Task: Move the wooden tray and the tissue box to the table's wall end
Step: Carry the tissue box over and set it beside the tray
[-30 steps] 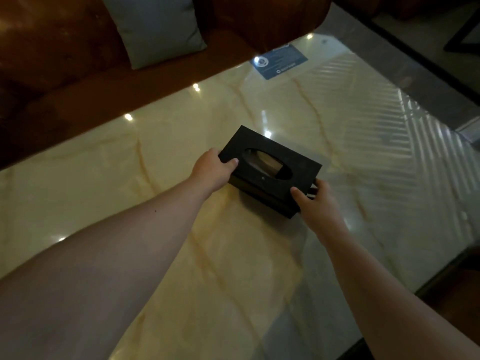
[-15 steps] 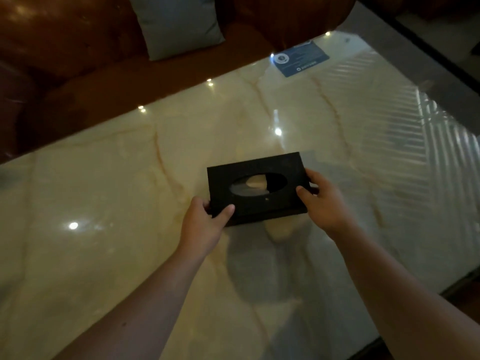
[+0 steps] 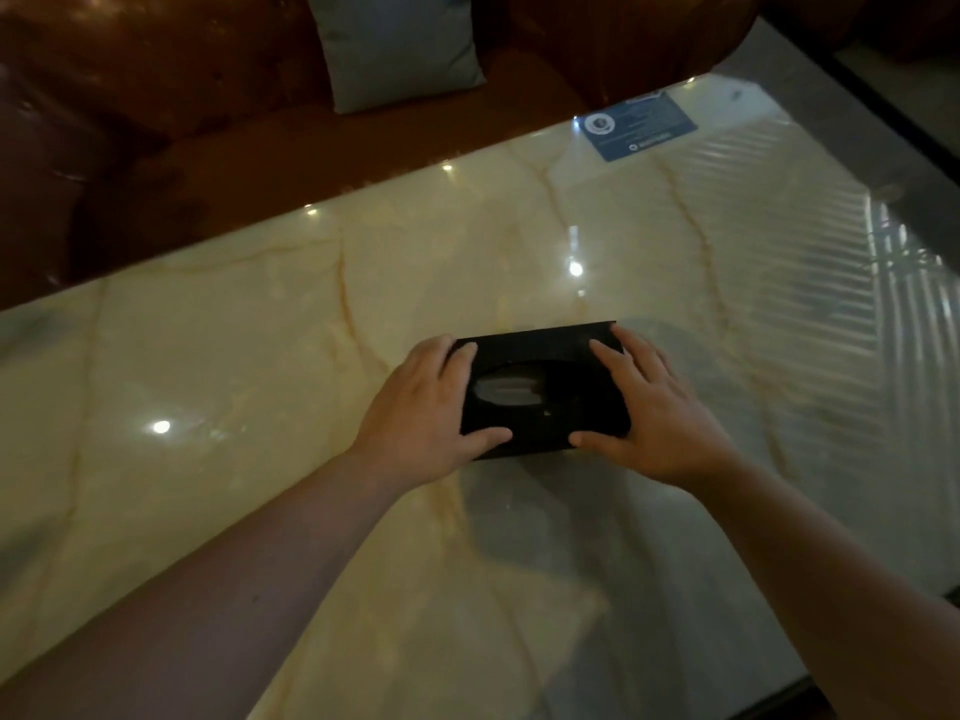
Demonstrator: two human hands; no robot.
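A black tissue box (image 3: 545,379) with an oval slot on top is held over the glossy marble table (image 3: 260,356), near its middle. My left hand (image 3: 421,413) grips the box's left end, thumb along the near edge and fingers over the top. My right hand (image 3: 654,413) grips the right end the same way. The box's long side runs left to right, and its shadow falls on the marble just below it. No wooden tray is in view.
A brown leather sofa (image 3: 182,122) with a grey cushion (image 3: 395,44) runs along the table's far edge. A blue card (image 3: 639,127) lies at the table's far right corner. The right part of the tabletop reflects striped light.
The box has turned from slanted to square with me and come nearer. Both hands have shifted from its corners to its two ends, still gripping it.
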